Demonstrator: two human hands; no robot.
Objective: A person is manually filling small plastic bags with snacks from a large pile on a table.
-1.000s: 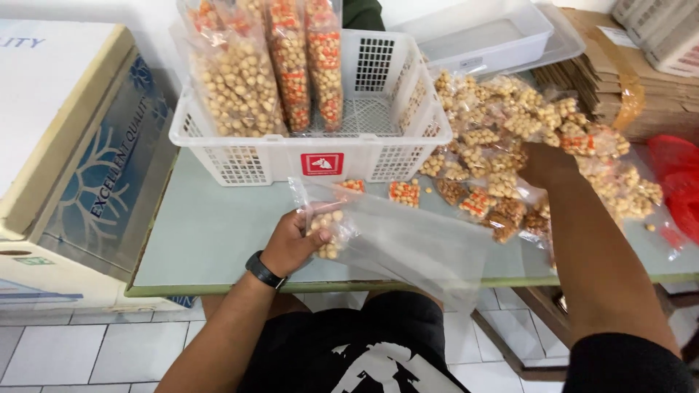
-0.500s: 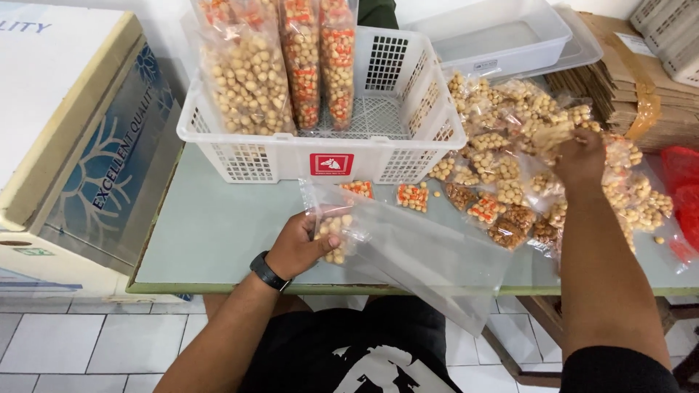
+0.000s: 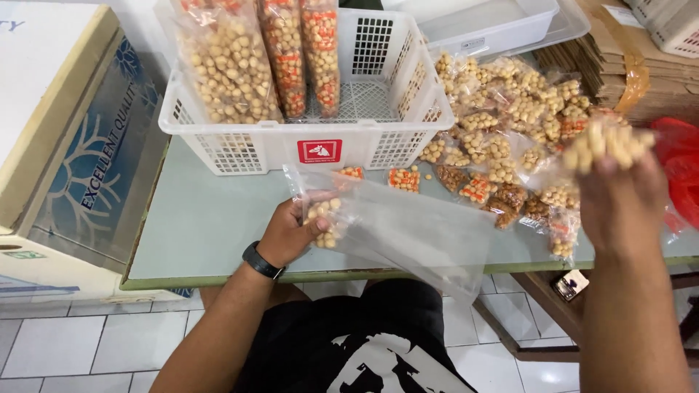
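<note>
The left hand (image 3: 291,233) pinches the large clear bag (image 3: 408,233) open on the surface (image 3: 204,225) (mouth facing right), so the right hand (image 3: 619,200), clenched on a small snack packet (image 3: 608,142), can reach it.

The right hand (image 3: 619,196) has been withdrawn from the heap of small snack packets (image 3: 510,131), where it was buried one second ago and lifting half a second ago. It is now raised above the table's right edge, nearer the camera, blurred by motion. A small packet of pale round snacks (image 3: 608,144) has been lifted clear of the heap in its fingers. The view has been shifted slightly, so the white basket (image 3: 306,149) is seen higher and further left.
</note>
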